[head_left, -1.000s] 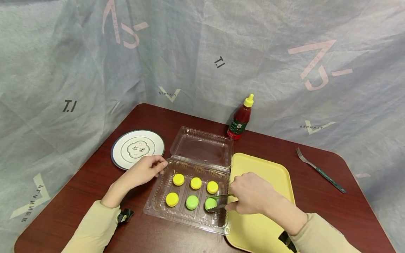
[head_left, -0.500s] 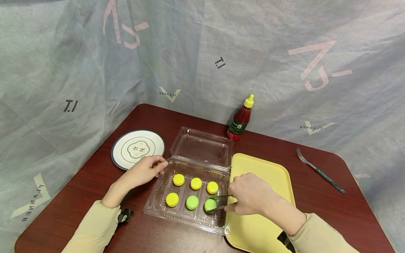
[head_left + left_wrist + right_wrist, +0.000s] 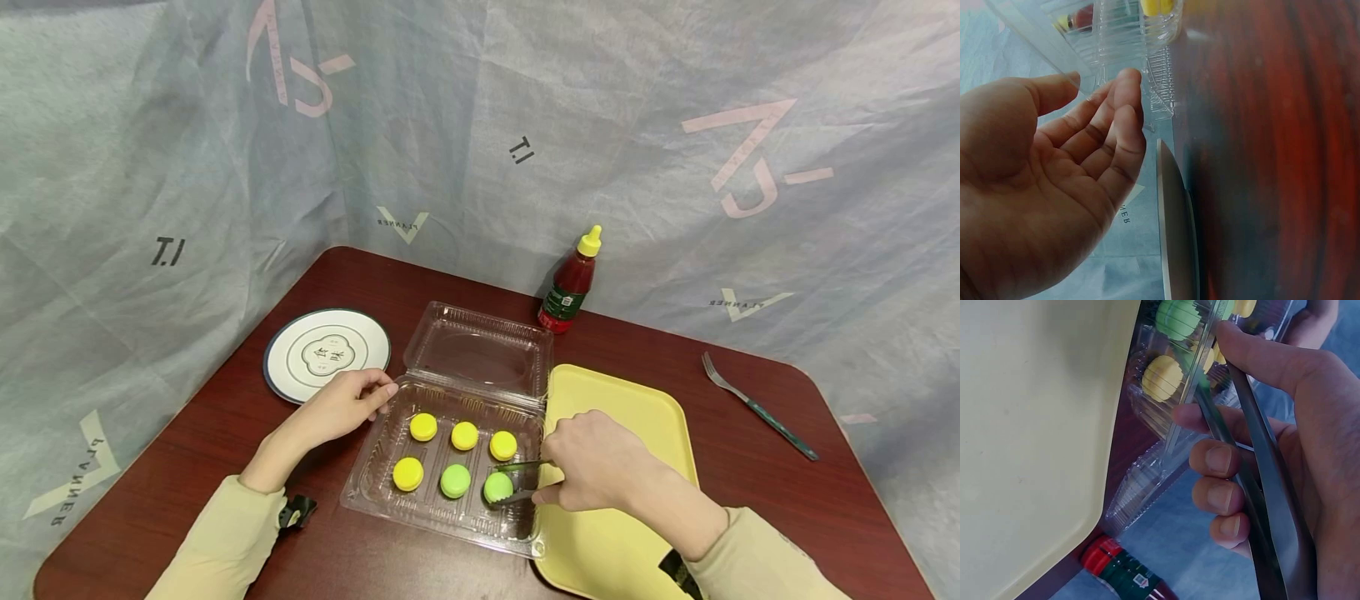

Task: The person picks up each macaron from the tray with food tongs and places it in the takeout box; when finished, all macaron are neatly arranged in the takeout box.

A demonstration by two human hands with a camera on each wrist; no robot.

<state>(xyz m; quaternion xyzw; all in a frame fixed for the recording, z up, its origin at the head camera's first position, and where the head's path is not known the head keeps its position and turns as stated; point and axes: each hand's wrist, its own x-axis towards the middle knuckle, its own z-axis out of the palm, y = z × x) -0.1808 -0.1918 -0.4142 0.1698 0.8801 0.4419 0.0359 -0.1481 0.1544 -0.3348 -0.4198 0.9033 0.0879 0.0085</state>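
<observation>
1. The right hand is gripping the tongs between thumb and fingers; their 2 arms are standing slightly apart.
2. The green macaron is lying in the 4 o'clock part of the box, between 8 and 9 o'clock from the right hand.
3. The tongs' long axis is running roughly from 3 to 9 o'clock, with 1 tip sitting at the macaron's 12 o'clock side and the other at its 6 o'clock side. How firmly they are pressing, I cannot tell.
4. The right hand is lying nearer; from the left hand the green macaron is sitting at 4 o'clock, farther off.
5. The left hand's fingers are bending gently and gripping nothing, just by the box's 11 o'clock corner; contact is hard to judge.
6. A yellow macaron is lying near the green macaron at 12 o'clock, and the tray is resting just beside the box at 3 o'clock.
</observation>
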